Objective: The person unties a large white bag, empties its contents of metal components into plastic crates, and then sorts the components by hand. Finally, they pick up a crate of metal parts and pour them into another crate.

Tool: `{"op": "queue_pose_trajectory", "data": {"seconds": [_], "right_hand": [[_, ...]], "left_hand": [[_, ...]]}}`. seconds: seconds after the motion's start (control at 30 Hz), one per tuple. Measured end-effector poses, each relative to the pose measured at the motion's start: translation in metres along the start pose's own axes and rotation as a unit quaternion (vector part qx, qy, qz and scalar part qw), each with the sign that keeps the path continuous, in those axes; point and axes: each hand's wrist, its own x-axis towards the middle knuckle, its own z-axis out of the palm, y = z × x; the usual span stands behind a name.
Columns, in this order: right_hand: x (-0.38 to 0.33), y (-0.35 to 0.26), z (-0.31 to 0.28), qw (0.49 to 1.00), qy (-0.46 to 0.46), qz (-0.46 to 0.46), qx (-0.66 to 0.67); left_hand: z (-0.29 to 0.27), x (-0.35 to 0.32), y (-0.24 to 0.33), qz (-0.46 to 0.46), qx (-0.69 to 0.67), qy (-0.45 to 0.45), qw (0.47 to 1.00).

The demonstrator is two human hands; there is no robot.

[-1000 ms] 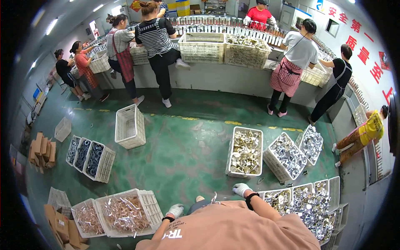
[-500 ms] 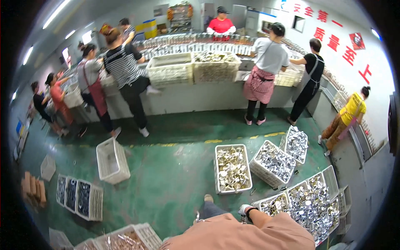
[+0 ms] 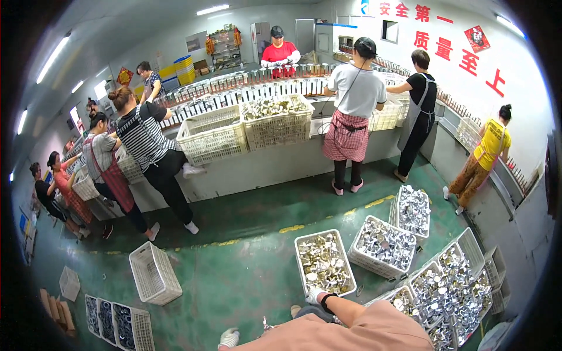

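My right hand (image 3: 316,295), in a white glove with a black band at the wrist, is closed over the near rim of a white plastic crate (image 3: 353,286). Gold-coloured metal parts (image 3: 323,260) fill that crate, which stands on the floor in front of me. My left hand (image 3: 229,337), also in a white glove, hangs low at the bottom edge, left of my body. Nothing shows in it, and its fingers are too small and cut off to read. A small shiny thing (image 3: 266,324) appears beside my shirt.
Crates of silver-coloured parts (image 3: 383,243) and more mixed parts (image 3: 448,286) stand at the right. An empty white crate (image 3: 155,274) and stacked crates of dark parts (image 3: 123,324) are at the left. Several people work along a long bench (image 3: 257,161) across the room.
My right hand has moved left, from beside the crates at the right to the near rim of the gold-parts crate. My left hand has come into view. The whole view has shifted.
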Motion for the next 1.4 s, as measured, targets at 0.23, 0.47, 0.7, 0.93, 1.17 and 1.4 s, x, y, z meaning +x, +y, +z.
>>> {"op": "queue_pose_trajectory", "data": {"seconds": [0.23,0.47,0.7,0.93,1.17,1.4], "right_hand": [[0.055,0.013,-0.022,0.998,-0.020,0.062,-0.019],[0.078,0.004,0.010,0.987,-0.068,0.066,-0.129],[0.088,-0.185,-0.084,0.989,0.029,0.105,0.099],[0.117,-0.318,-0.081,0.991,-0.012,0.095,0.094],[0.200,-0.358,-0.036,0.995,-0.055,0.033,-0.076],[0.259,-0.420,-0.093,0.983,-0.095,-0.033,-0.154]], "left_hand": [[0.001,-0.005,-0.018,-0.012,-0.129,0.114,0.985],[-0.030,0.024,-0.115,-0.013,-0.088,0.009,0.996],[-0.138,0.053,-0.173,-0.007,-0.096,0.057,0.994],[-0.183,0.031,-0.253,-0.069,-0.161,0.107,0.979],[-0.202,0.016,-0.280,-0.090,-0.205,0.158,0.962],[-0.130,-0.034,-0.395,-0.128,-0.109,0.118,0.979]]}}
